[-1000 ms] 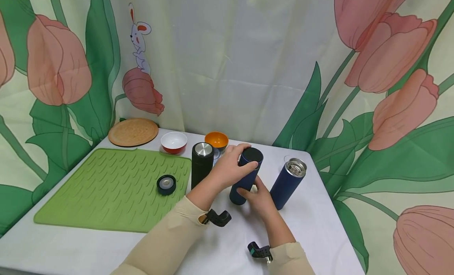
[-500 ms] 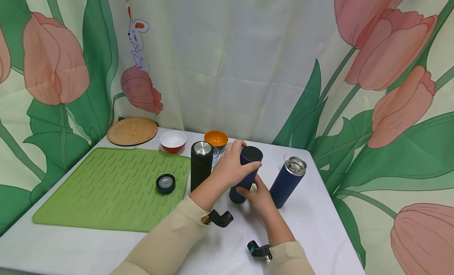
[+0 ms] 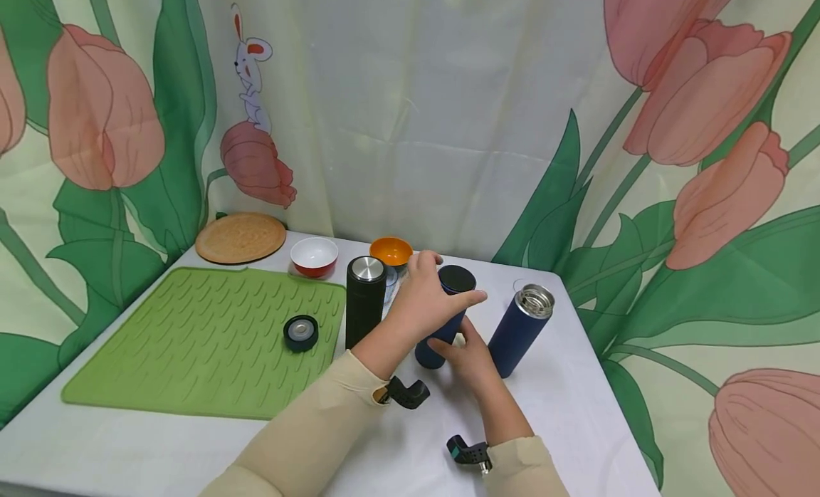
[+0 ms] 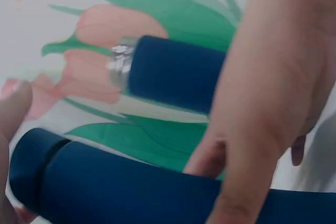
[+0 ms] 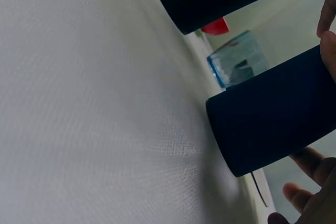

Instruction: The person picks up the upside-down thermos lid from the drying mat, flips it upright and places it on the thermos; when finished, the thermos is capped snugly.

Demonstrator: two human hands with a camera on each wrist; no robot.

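Note:
A dark blue thermos bottle (image 3: 447, 330) with its lid (image 3: 457, 278) on stands on the table between my hands. My right hand (image 3: 472, 356) grips its lower body, thumb on the near side. My left hand (image 3: 419, 303) is spread around the lid, thumb stretched out straight past it; in the left wrist view the thumb stands off from the lid (image 4: 32, 165). A second dark blue thermos (image 3: 522, 331), lidless with a steel mouth, stands close to the right. To the left is a black thermos (image 3: 365, 305) with a silver-topped lid.
A round dark lid (image 3: 300, 333) lies upside down on a green mat (image 3: 192, 347). Behind stand a wooden board (image 3: 240, 238), a red and white bowl (image 3: 314, 256), an orange bowl (image 3: 391, 252) and a clear cup (image 5: 239, 59). A tulip-print curtain (image 3: 410, 127) hangs behind the table.
My left hand has shifted slightly on the lid, and its thumb has swung out to the right, away from the bottle. My right hand and the bottle have stayed in place.

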